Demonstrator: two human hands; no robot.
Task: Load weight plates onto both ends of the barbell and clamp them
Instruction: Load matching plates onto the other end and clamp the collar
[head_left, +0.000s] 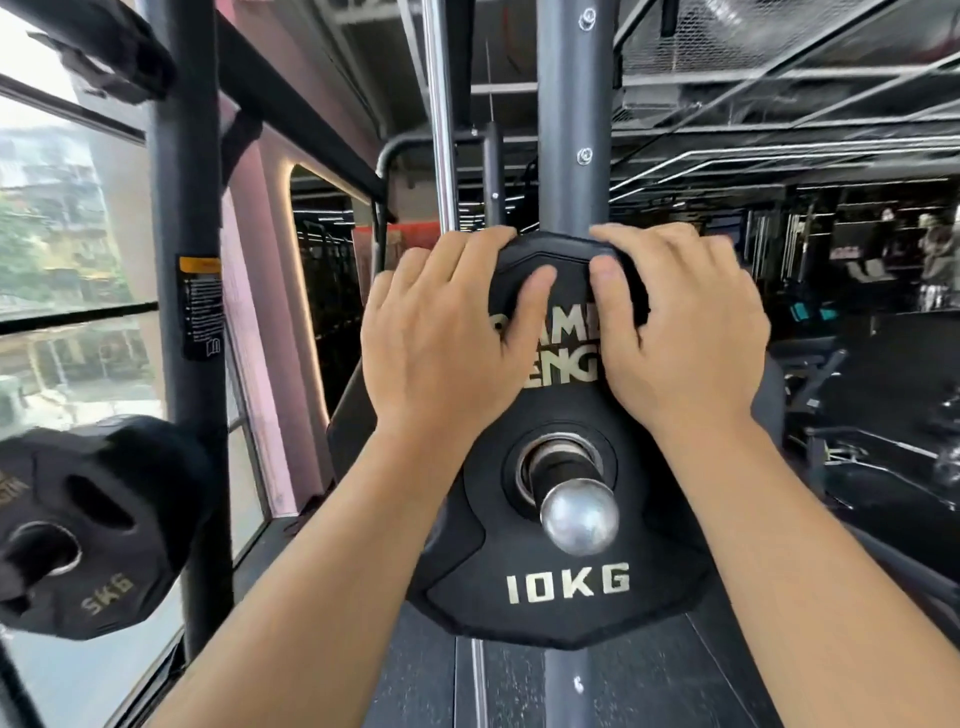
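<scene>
A black 10KG weight plate (566, 592) hangs on a steel peg (579, 512) with a rounded chrome end, right in front of me. Both hands hold its top edge. My left hand (441, 332) curls its fingers over the upper left rim, thumb on the plate's face. My right hand (675, 332) grips the upper right rim the same way. A larger black plate (345, 410) sits behind it on the same peg. No clamp is in view.
A grey upright post (571, 114) rises just behind the plate, with a chrome guide rod (441, 114) to its left. A second black post (192, 312) stands at the left, a 5KG plate (98, 525) on a peg beside it. Windows fill the left; gym machines stand at the right.
</scene>
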